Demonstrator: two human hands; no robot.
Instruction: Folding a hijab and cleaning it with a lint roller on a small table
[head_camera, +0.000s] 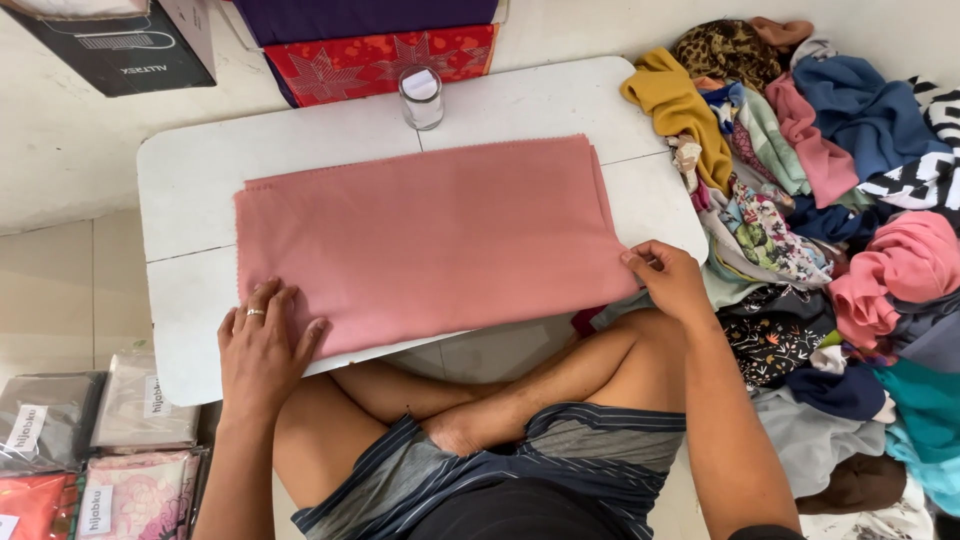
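Observation:
A folded pink cloth (430, 235) lies spread flat on a small white table (190, 170) over my crossed legs. My left hand (262, 345), with a ring on one finger, presses flat on the cloth's near left corner, fingers apart. My right hand (668, 280) pinches the cloth's near right corner at the table's right edge.
A small glass jar (421, 97) stands at the table's far edge. A big heap of mixed coloured clothes (830, 200) fills the floor to the right. Several bagged folded cloths (100, 440) lie at the lower left. A dark box (120, 45) and red patterned fabric (380, 55) sit beyond the table.

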